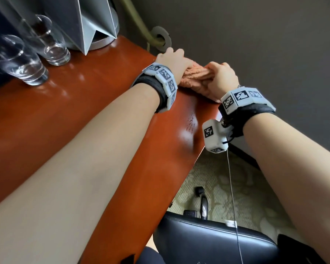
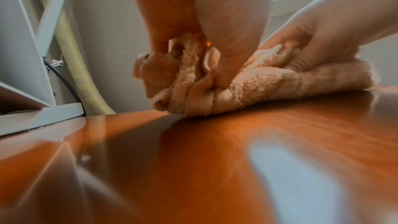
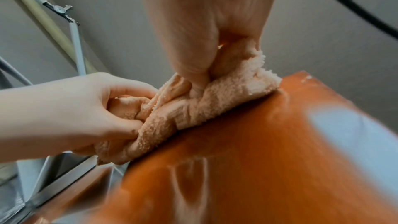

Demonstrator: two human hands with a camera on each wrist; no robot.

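Left hand (image 1: pixel 171 59) and right hand (image 1: pixel 222 77) have their fingers clenched round a bunched peach towel (image 1: pixel 191 73) on the table's (image 1: pixel 74 111) far corner, at twelve o'clock. Glasses (image 1: pixel 54 51) and a grey stand (image 1: pixel 95 25) sit at ten, apart from it.

One peach towel (image 1: pixel 191 77) and two hands, a left hand (image 1: pixel 171 60) and a right hand (image 1: pixel 222 79). Two clear glasses (image 1: pixel 54 50) show plainly. One wooden surface (image 1: pixel 84 103), one grey metal stand (image 1: pixel 95 25), one black chair (image 1: pixel 208 242).
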